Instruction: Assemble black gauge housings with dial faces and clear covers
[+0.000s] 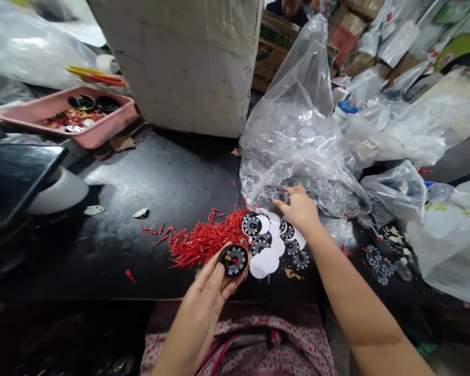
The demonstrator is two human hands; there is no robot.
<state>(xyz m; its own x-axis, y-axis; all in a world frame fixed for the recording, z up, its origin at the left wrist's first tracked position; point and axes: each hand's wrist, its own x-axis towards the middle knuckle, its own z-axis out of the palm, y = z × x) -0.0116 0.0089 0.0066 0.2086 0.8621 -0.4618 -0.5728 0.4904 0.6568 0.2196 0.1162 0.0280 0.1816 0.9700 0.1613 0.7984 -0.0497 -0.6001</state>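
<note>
My left hand is closed around a small round black dial, face up, with white markings and a red and yellow pointer. At the mouth of a clear plastic bag, my right hand has its thumb and forefinger on a clear round cover. Many similar clear covers lie in the bag. A heap of red pointer-like pieces is spread left of centre. Between the hands lie white paper discs and black printed dial discs, overlapping one another.
A pink tray of small coloured parts is at the back left, near a dark-screened device on a white stand. A large pale box stands behind the black table. More dial discs and plastic bags lie right.
</note>
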